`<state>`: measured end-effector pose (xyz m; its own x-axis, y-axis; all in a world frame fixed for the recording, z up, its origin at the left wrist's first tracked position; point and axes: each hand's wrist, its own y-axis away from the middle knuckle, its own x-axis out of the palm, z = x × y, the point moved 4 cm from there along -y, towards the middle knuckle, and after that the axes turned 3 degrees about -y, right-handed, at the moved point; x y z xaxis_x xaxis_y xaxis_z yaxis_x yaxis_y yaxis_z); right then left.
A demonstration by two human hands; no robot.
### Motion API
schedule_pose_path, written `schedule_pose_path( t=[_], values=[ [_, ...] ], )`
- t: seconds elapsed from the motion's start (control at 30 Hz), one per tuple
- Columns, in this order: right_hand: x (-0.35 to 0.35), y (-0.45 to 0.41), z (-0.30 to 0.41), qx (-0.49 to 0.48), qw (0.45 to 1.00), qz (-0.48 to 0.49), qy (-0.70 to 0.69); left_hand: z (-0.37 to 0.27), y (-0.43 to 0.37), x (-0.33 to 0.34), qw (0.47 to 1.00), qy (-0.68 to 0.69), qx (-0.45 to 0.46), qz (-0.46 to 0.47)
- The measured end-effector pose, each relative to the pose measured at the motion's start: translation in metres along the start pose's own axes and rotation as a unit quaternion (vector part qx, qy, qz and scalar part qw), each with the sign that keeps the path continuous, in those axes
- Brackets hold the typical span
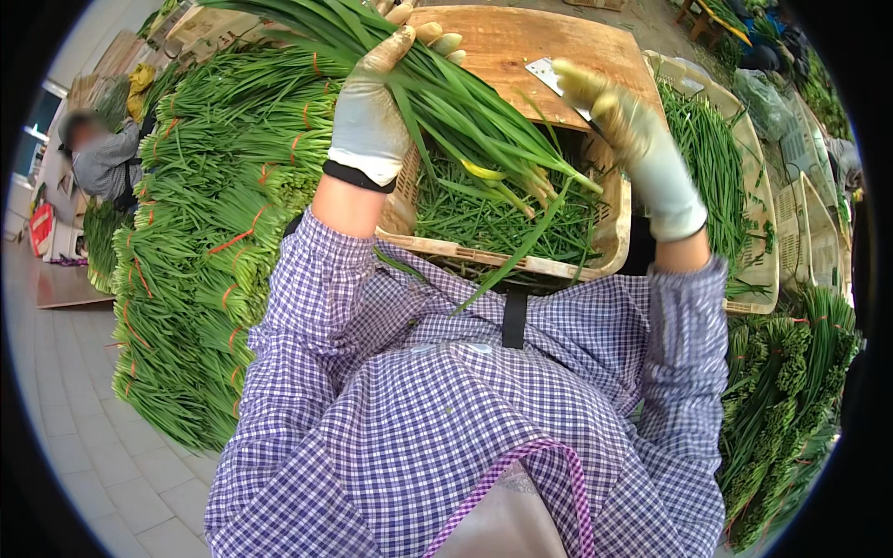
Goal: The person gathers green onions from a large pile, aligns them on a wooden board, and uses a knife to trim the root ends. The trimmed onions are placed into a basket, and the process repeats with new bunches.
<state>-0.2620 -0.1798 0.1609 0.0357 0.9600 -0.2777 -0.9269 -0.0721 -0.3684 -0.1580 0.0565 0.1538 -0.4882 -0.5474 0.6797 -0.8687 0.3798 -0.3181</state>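
In my gloved left hand (380, 97) is a loose bunch of long green leaves (474, 104), apparently garlic chives, held slantwise. Its pale stem ends hang to the lower right, above a beige plastic crate (488, 254) containing loose green trimmings (460, 216). A wooden board (481, 42) covers the crate's far part. My gloved right hand (635, 139) is motion-blurred at the board's right side. Partly behind its fingers is a knife blade (548, 77) with green specks; the hand hides the handle, so whether I grip it cannot be told.
Banded chive bundles (209, 230) form a high stack on my left. At right stand another crate (757, 293) with loose leaves and more bundles (788, 390). A person (108, 160) sits at far left, beyond the tiled floor (104, 446).
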Motion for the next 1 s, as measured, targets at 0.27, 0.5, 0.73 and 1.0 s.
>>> schedule_pose_path(
  t=[0.27,0.5,0.73,1.0],
  values=[
    [0.018,0.046,-0.053,0.11,0.968,-0.194,0.117,-0.026,0.038,0.009,0.993,0.041,0.037,-0.101],
    [0.052,0.055,0.028,-0.183,0.93,-0.177,0.265,-0.035,0.056,0.009,0.954,0.046,0.113,-0.274],
    [0.089,0.04,0.029,-0.238,0.935,-0.259,0.033,-0.025,0.062,0.012,0.962,0.083,0.122,-0.231],
    [0.01,0.073,-0.066,0.035,0.942,-0.332,0.031,-0.041,0.071,-0.019,0.951,0.099,0.149,-0.252]
  ],
)
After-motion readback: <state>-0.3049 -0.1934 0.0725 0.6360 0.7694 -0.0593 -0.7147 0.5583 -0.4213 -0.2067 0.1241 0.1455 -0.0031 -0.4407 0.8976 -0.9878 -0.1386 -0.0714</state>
